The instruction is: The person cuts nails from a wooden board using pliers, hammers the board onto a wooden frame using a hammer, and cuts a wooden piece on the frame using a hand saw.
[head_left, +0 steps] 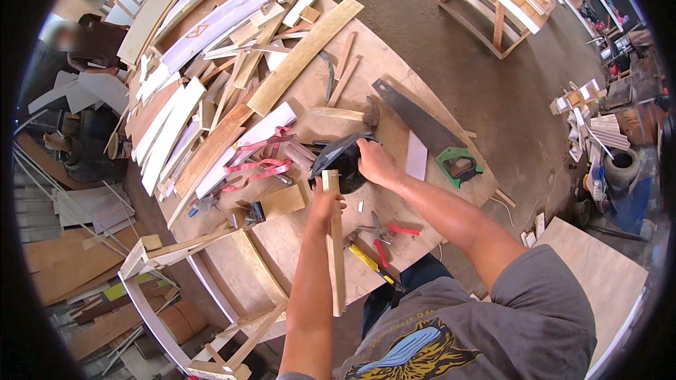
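My left hand (326,205) is wrapped round the upper part of a narrow wooden strip (336,260), whose lower end points toward me. Just right of it, my right hand (378,162) has its fingers closed at the edge of a black plastic bag (345,158); the bag's contents are hidden. Beyond the bag lies a hammer (341,113) with a wooden handle. A handsaw (422,116) with a green handle rests to the right. Nearer to me are red-handled pliers (380,233) and a yellow hand tool (365,259). A pink-red strap (257,165) lies left of the bag.
Offcuts and boards (232,49) pile up over the table's far left. A wooden frame (246,260) stands against its near left side. At the far right is a wooden trestle (496,10). Another person (98,46) is at the far left. A plywood sheet (591,267) leans at right.
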`<action>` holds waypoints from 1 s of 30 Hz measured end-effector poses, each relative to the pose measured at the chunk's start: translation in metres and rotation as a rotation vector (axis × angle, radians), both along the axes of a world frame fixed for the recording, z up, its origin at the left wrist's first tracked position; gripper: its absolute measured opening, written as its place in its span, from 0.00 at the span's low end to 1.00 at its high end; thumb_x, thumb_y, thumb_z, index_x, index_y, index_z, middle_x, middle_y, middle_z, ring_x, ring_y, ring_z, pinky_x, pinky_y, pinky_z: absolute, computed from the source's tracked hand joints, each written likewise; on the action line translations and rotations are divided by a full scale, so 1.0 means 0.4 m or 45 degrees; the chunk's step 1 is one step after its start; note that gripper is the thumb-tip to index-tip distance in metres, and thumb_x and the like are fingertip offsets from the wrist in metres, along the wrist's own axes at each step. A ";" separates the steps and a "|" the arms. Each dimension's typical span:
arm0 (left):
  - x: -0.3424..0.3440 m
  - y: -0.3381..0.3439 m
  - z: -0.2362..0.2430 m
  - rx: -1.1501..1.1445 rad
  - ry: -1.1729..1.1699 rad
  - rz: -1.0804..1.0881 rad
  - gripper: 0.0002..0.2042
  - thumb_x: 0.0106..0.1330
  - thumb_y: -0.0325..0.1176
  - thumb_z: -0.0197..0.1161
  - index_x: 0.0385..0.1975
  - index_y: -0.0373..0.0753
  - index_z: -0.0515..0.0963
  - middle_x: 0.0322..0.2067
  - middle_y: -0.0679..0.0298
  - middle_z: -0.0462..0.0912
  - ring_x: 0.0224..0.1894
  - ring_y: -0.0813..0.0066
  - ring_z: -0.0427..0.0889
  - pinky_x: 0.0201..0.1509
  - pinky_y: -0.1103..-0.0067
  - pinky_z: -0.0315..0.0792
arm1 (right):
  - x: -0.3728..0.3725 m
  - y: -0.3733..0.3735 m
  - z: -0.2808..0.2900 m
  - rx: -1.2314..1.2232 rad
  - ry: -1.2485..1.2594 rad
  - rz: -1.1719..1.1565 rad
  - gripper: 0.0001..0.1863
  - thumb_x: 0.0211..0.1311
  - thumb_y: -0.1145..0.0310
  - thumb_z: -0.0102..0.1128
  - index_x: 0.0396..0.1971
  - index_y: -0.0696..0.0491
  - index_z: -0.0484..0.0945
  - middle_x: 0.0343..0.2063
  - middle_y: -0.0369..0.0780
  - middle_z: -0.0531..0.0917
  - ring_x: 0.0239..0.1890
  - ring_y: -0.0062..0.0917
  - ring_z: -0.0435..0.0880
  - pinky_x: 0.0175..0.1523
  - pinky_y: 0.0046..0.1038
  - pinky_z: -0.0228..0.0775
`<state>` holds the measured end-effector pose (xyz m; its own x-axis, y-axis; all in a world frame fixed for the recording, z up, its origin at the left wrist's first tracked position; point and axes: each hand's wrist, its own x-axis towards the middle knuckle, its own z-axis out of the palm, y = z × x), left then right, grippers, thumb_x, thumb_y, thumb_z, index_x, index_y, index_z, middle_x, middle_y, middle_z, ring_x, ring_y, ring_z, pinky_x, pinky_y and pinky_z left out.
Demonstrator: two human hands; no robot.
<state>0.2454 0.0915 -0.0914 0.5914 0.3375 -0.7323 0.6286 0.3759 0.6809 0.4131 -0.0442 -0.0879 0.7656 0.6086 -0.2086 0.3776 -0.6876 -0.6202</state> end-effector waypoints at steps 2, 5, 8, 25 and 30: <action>0.007 -0.006 0.015 0.017 -0.067 0.114 0.42 0.59 0.26 0.57 0.76 0.51 0.49 0.44 0.51 0.79 0.33 0.58 0.87 0.35 0.65 0.81 | 0.009 0.016 -0.018 0.062 -0.031 0.028 0.21 0.57 0.77 0.59 0.53 0.55 0.81 0.43 0.54 0.87 0.48 0.51 0.87 0.52 0.50 0.80; -0.011 0.029 -0.001 0.049 -0.095 0.265 0.33 0.59 0.27 0.55 0.69 0.45 0.61 0.37 0.54 0.80 0.34 0.55 0.88 0.36 0.62 0.82 | 0.016 0.064 -0.008 -0.459 0.012 0.562 0.24 0.55 0.76 0.62 0.55 0.52 0.82 0.39 0.50 0.89 0.44 0.48 0.89 0.50 0.49 0.82; -0.042 0.082 -0.050 0.027 -0.035 0.305 0.38 0.59 0.25 0.55 0.75 0.49 0.58 0.32 0.54 0.82 0.33 0.58 0.87 0.35 0.64 0.82 | 0.007 0.100 -0.012 -0.161 -0.080 0.499 0.24 0.58 0.74 0.63 0.57 0.48 0.83 0.39 0.48 0.90 0.43 0.47 0.90 0.50 0.47 0.83; -0.053 0.124 -0.142 0.227 0.106 0.199 0.38 0.59 0.25 0.59 0.74 0.51 0.60 0.42 0.54 0.80 0.30 0.63 0.83 0.31 0.67 0.77 | 0.020 0.214 -0.130 -0.134 -0.406 0.805 0.06 0.55 0.71 0.64 0.33 0.51 0.85 0.37 0.45 0.87 0.39 0.43 0.90 0.44 0.45 0.84; -0.074 0.120 -0.097 0.188 0.084 0.222 0.31 0.59 0.26 0.59 0.67 0.44 0.65 0.37 0.56 0.79 0.30 0.63 0.84 0.31 0.67 0.78 | -0.006 0.215 -0.116 -0.159 -0.476 0.597 0.08 0.56 0.69 0.67 0.36 0.52 0.85 0.38 0.45 0.88 0.41 0.42 0.90 0.44 0.45 0.83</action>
